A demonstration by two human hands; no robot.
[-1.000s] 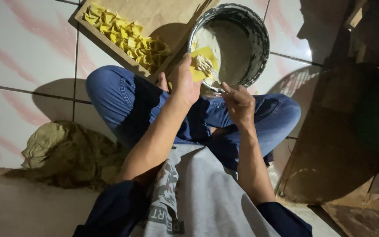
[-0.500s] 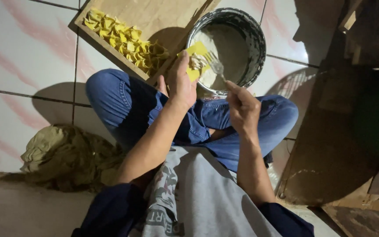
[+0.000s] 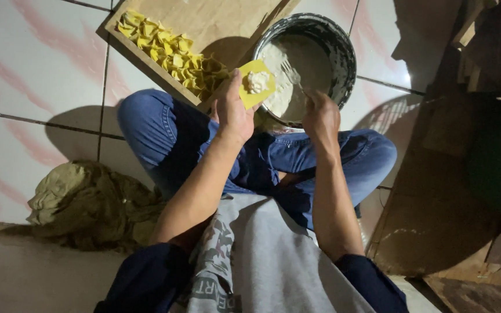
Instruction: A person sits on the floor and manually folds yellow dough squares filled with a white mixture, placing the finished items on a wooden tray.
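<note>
- A yellow wrapper (image 3: 256, 83) topped with pale filling (image 3: 257, 81) is held flat in the left hand (image 3: 234, 110), fingers curled under it, just beside the bowl (image 3: 343, 43).
- A fork (image 3: 291, 73) is gripped by the right hand (image 3: 322, 116), its tines inside the bowl.
- Folded dumplings (image 3: 169, 55) are piled on the wooden board (image 3: 221, 23) left of the bowl.

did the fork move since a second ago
Yes. The fork, in the right hand, was over the yellow wrapper at the bowl's near-left rim; it now sits further right, over the filling inside.
</note>
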